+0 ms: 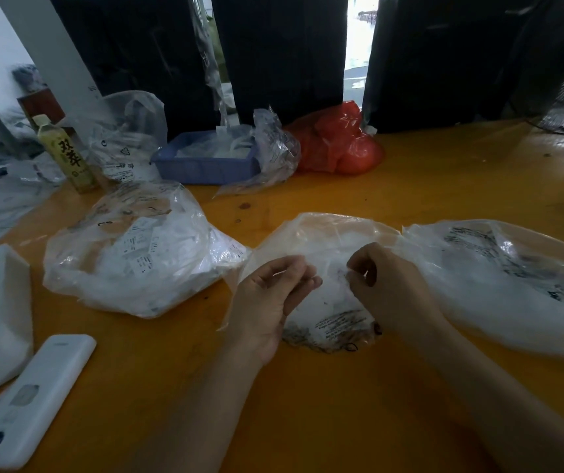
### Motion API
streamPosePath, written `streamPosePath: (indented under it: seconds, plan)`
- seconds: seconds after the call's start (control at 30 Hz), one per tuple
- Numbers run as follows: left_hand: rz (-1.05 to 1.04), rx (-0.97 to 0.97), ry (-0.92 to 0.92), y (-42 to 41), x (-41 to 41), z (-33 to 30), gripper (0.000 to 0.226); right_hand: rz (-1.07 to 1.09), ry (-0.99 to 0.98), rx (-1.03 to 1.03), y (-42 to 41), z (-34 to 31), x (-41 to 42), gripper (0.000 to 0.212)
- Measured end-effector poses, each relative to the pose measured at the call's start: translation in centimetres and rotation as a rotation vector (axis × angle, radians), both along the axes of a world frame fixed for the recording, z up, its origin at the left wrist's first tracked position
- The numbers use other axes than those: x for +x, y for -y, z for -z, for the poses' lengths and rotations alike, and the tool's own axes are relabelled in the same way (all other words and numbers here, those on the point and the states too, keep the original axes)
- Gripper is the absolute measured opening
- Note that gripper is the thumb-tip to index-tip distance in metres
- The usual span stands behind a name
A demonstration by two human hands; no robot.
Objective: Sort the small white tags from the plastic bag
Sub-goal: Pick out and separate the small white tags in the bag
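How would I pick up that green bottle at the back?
Grip the green bottle around its middle, coming from the right front. It stands upright but leaning, with clear bags close behind it, and the open orange table lies on that side.

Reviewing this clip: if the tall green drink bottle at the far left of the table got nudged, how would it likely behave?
The green bottle stands upright, tall and narrow, so a push near its cap would probably tip it. Once down, its round body looks apt to roll on the glossy table. How full it is cannot be told, so its weight is uncertain.
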State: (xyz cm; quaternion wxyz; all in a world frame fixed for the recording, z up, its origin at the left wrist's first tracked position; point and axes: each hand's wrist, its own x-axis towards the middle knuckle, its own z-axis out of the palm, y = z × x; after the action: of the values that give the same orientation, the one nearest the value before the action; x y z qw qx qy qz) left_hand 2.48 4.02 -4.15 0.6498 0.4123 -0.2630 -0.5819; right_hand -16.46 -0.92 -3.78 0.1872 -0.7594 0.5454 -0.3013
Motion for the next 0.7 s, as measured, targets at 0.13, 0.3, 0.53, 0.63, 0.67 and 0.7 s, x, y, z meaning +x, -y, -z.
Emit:
streamPosePath:
  seconds: [0.13, 0.3, 0.53, 0.63, 0.67, 0.7]
  plan:
    - [0.012, 0.01, 0.01, -0.1, -0.3, 0.1, 0.017, 0.03, 0.158, 0.012, 0.0, -0.4, -0.5, 0.032]
    - [0.065, 0.01, 0.03, -0.4, -0.5, -0.2, 0.022, -0.016, 0.435, 0.055, -0.2, -1.1, -0.8, 0.01]
    - [0.106, -0.014, 0.078, -0.4, -0.6, -0.2, 0.031, -0.151, 0.735, 0.015, -1.1, -2.1, -1.0, 0.008]
    - [0.125, -0.029, 0.126, -0.5, -0.7, 0.0, 0.03, -0.196, 0.753, 0.05, -1.1, -2.0, -0.7, 0.011]
    - [0.133, -0.032, 0.135, -0.5, -0.7, 0.1, 0.03, -0.197, 0.732, 0.055, -1.2, -2.0, -0.6, 0.012]
    - [0.141, -0.035, 0.144, -0.5, -0.7, 0.2, 0.029, -0.194, 0.709, 0.056, -1.2, -1.9, -0.5, 0.012]
